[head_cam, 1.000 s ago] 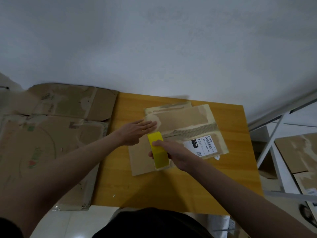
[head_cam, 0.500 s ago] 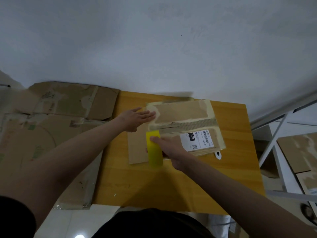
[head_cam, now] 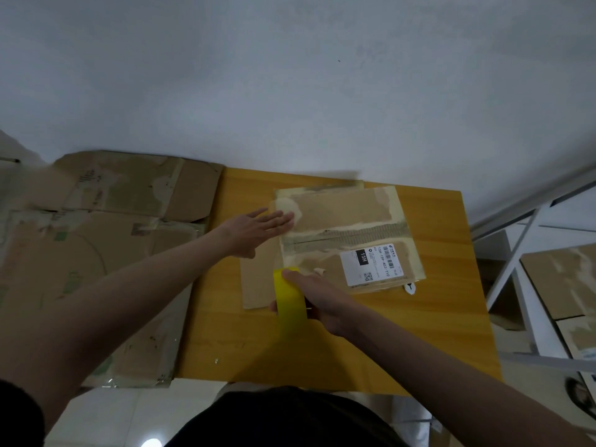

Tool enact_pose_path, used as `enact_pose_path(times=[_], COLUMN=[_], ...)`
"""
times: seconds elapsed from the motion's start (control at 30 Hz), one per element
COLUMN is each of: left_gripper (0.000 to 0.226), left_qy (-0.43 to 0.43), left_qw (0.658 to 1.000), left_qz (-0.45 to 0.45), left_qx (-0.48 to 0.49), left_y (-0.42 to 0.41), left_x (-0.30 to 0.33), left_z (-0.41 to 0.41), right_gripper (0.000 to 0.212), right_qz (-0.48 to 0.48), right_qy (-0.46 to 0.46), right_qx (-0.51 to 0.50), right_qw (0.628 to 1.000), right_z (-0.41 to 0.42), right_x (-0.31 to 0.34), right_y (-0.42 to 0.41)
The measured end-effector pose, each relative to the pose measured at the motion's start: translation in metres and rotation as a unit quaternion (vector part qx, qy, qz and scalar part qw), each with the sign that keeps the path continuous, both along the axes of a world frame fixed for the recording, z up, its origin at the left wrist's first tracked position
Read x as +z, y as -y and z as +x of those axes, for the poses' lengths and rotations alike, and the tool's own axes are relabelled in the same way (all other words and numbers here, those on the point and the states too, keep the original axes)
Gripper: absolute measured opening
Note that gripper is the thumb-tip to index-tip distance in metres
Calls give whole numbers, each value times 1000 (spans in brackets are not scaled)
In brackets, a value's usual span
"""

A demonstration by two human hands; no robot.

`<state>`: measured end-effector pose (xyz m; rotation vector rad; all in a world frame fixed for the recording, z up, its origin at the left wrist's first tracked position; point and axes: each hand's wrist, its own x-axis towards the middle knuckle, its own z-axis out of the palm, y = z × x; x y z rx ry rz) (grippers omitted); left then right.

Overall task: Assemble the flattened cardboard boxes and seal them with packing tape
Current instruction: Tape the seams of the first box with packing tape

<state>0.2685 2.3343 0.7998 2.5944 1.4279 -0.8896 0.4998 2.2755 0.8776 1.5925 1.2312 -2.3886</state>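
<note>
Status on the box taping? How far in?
Done: one small box looks folded up on the table, though its old tape is torn. In hand: the right hand grips the yellow tape roll at the box's near left corner, while the left hand presses flat on its left edge. Left: no fresh strip shows yet, and flat cardboard still lies to the left.

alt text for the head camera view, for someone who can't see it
A person's right hand grips a yellow tape roll at the near edge of a flattened cardboard box on a wooden table, while the left hand presses flat on its left side. More flattened cardboard lies to the left.
</note>
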Motion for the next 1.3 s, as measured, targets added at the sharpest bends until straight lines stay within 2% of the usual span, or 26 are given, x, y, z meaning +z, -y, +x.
enact_pose_path(times=[0.23, 0.33, 0.53, 0.67, 0.8, 1.03, 1.3], left_gripper=[113, 116, 123, 124, 125, 131, 133], left_qy=[23, 15, -8, -22, -29, -41, -49], left_qw=[999, 1000, 1000, 999, 999, 999, 998], left_qz=[-3, -8, -27, -36, -37, -20, -18], left_qx=[-23, -10, -2, 0, 2, 24, 32], left_y=[30, 31, 13, 13, 14, 25, 30], left_x=[-7, -7, 4, 6, 8, 5, 6], left_z=[16, 18, 12, 13, 16, 24, 30], right_gripper=[52, 47, 34, 37, 43, 24, 37], right_qz=[-24, -32, 26, 52, 14, -30, -17], right_qy=[0, -4, 10, 31, 29, 30, 50], right_qx=[-44, -60, -34, -39, -47, -42, 3], right_qw=[999, 998, 999, 997, 998, 998, 999], right_z=[2, 3, 2, 12, 27, 29, 30], right_x=[-3, 1, 4, 5, 0, -26, -41], right_y=[-3, -7, -10, -5, 14, 25, 27])
